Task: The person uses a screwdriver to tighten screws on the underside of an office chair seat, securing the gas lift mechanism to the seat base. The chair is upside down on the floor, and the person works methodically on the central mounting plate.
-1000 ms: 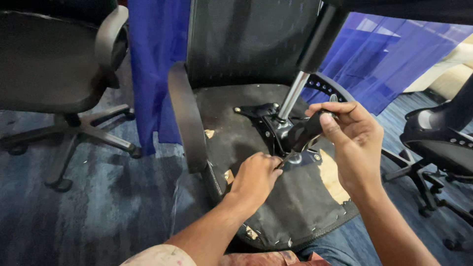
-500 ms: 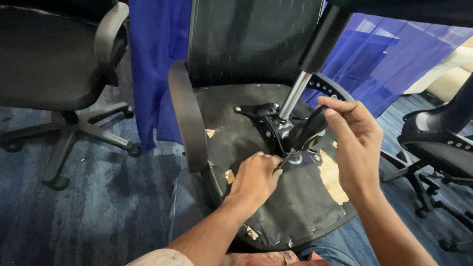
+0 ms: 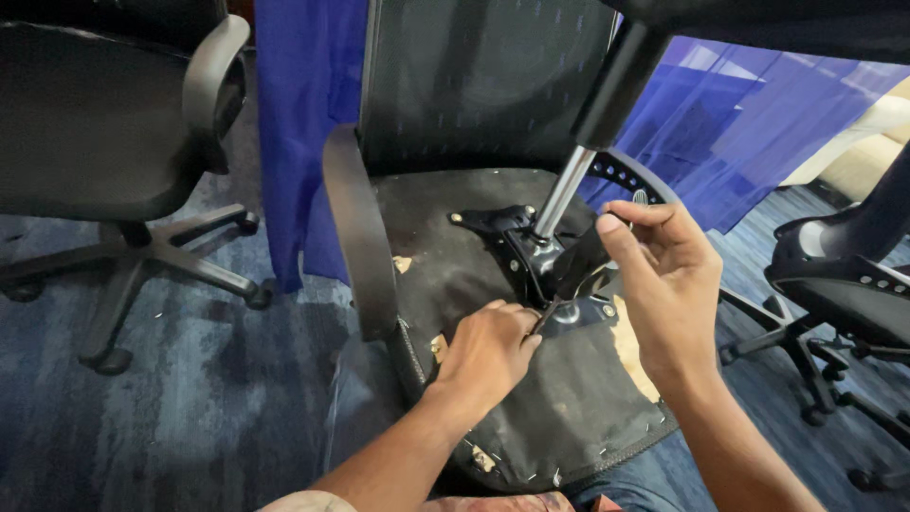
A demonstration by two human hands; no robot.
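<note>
An office chair lies tipped over, with the worn underside of its seat (image 3: 569,417) facing me. A black metal mechanism plate (image 3: 517,242) is bolted to the seat, and a chrome gas cylinder (image 3: 564,194) rises from it. My left hand (image 3: 488,346) rests on the seat underside, its fingers closed on a thin dark metal piece (image 3: 547,315) at the plate's near edge. My right hand (image 3: 664,275) curls around a black handle (image 3: 578,265) beside the cylinder's foot. The handle's lower end is hidden behind the fingers.
The chair's black armrest (image 3: 355,237) arches to the left of my left hand. A second office chair (image 3: 104,123) stands at the left on blue carpet (image 3: 171,398), and a third chair (image 3: 853,294) at the right. Blue curtain (image 3: 303,123) hangs behind.
My right hand has shifted slightly up and right on the black handle, with the fingers looser. My left hand stays at the plate's edge.
</note>
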